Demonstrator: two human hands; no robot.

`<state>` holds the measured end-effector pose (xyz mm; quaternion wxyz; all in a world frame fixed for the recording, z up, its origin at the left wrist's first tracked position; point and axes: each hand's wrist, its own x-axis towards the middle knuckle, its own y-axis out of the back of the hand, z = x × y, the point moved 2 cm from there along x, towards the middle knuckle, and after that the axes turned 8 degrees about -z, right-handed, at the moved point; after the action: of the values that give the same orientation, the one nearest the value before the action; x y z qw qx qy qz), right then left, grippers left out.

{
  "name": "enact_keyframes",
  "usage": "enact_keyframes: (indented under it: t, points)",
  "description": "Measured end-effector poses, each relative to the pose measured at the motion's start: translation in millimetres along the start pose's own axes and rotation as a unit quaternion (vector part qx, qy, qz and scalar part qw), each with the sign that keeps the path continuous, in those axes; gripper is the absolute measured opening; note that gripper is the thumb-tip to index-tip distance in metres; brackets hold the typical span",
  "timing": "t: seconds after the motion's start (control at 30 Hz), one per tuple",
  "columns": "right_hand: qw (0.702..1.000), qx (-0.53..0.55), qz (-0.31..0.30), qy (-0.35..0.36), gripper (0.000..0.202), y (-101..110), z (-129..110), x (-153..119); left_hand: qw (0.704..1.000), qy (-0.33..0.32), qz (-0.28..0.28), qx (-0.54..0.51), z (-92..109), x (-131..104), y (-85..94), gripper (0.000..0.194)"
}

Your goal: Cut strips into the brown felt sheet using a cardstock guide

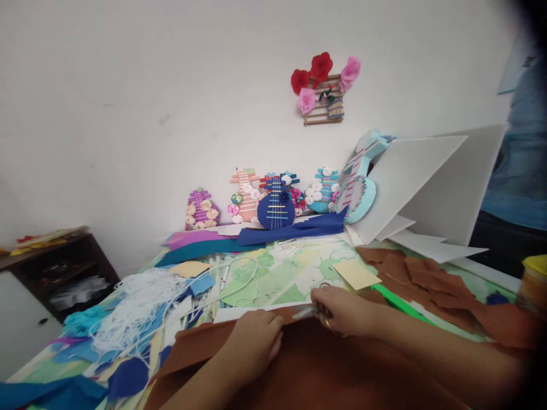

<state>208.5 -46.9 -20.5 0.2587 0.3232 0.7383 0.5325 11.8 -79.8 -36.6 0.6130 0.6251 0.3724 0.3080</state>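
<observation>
A large sheet of brown crepe paper or cloth (325,364) spreads across the near side of the table, with a folded strip along its far edge. My left hand (256,339) grips that edge, its fingers curled over the brown material. In my right hand (346,310) is a pair of scissors (305,312), blades pointing left along the edge of the sheet. The blades look blurred, so how far apart they are does not show. Part of a white sheet (228,315) shows just behind the brown edge.
White cord (137,302) lies heaped at left among blue scraps. Torn brown pieces (427,279) and a green strip (404,304) lie at right. Several lute-shaped crafts (276,208) lean on the wall, beside white boards (421,176). A yellow-lidded jar (534,285) stands far right.
</observation>
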Motion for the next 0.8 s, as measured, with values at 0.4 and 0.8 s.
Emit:
enact_keyframes:
  t: [0.4,0.8]
  points:
    - [0.981,0.123,-0.148,0.026,0.015,70.9,24.0,65.0,0.982,0.115,-0.064,-0.132,-83.1,-31.3,73.2,0.02]
    - [1.0,-0.008,0.0,-0.008,0.01,16.5,7.6,48.4,0.984,0.178,0.016,0.028,-110.3,42.7,15.3,0.026]
